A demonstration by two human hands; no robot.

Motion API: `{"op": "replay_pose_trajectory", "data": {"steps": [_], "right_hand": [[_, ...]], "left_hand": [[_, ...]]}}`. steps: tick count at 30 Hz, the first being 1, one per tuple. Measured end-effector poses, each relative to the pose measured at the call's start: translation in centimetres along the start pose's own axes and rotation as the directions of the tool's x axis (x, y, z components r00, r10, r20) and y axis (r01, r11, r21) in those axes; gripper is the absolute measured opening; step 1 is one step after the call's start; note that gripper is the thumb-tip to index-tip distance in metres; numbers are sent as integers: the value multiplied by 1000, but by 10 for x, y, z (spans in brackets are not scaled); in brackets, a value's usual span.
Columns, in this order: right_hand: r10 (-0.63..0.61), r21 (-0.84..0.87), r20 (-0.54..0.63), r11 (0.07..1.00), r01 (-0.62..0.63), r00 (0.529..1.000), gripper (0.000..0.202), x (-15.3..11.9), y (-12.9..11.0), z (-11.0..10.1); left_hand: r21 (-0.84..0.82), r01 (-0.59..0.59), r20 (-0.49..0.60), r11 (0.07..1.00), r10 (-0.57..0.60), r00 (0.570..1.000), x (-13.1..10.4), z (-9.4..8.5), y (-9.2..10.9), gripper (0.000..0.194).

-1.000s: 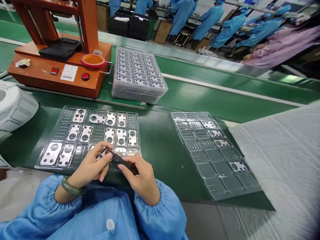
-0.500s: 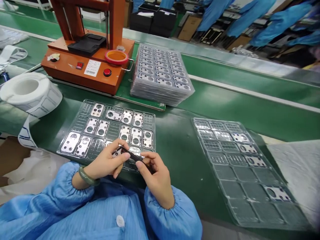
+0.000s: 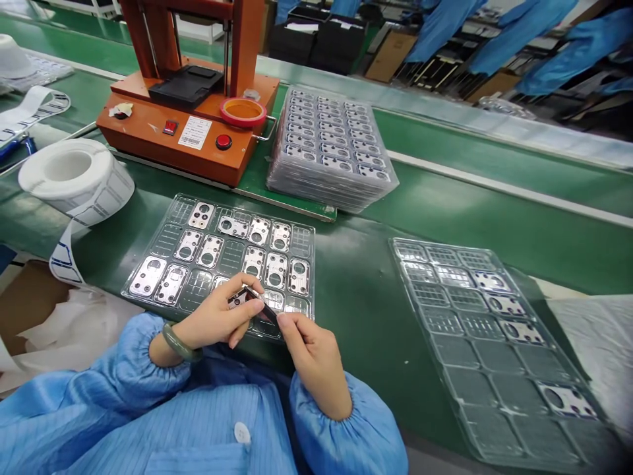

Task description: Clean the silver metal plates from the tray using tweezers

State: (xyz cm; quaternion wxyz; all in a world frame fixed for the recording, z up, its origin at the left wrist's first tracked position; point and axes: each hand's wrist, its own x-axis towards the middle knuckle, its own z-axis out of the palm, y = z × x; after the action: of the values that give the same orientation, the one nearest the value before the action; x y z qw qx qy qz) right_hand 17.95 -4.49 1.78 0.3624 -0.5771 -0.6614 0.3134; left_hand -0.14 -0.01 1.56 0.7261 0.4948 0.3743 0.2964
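Right-hand fingers drawn in closer around the dark slender piece than half a second ago; camera view swung slightly left, so bench items sit further right. Left hand (image 3: 222, 315): thumb and fingers pinched on a small metal plate (image 3: 237, 301), held above the near edge of a clear tray (image 3: 232, 255). Right hand (image 3: 319, 356): thumb and fingers clamped on the near end of the dark slender piece (image 3: 270, 313); its far end meets the plate at the left fingertips, exact contact hidden. Hands near each other, not touching. Green bangle (image 3: 180, 342) on left wrist. Clear tray beneath carries more plates, one lying sideways. Well to the right, a second tray (image 3: 472, 389) with four plates, all in its right-hand column. Beyond: stack of filled trays (image 3: 331, 148) beside an orange press (image 3: 173, 142), tape ring (image 3: 242, 120) resting on it. Far left, label roll (image 3: 76, 178), strip trailing over the bench edge.
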Motion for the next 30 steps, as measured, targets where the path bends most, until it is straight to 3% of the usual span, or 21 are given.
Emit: {"op": "replay_pose_trajectory", "data": {"steps": [4,10,19,22,24,27,30], "right_hand": [[-2,-1,-36,1000,2,999,18,-2,-2,-4],[-107,-64,-61,993,103,992,11,-6,-2,-7],[74,34,133,996,-79,988,40,-2,6,-7],[86,108,81,990,-95,993,22,-1,5,-6],[36,130,15,991,-38,999,20,-1,4,-5],[-68,75,-53,995,72,996,11,-2,2,-2],[-68,32,-69,997,71,995,11,-4,1,1]], "left_hand": [[-23,-6,-26,1000,6,1000,1,2,0,28],[-9,-7,-34,1000,7,999,1,3,1,30],[1,7,-45,1000,-7,999,1,6,6,29],[-8,-4,-47,1000,4,999,1,5,4,29],[-10,-7,-48,1000,7,999,1,5,2,29],[-9,-9,-61,1000,9,998,2,3,-1,30],[-9,-8,-66,1000,7,998,2,3,-1,31]]}}
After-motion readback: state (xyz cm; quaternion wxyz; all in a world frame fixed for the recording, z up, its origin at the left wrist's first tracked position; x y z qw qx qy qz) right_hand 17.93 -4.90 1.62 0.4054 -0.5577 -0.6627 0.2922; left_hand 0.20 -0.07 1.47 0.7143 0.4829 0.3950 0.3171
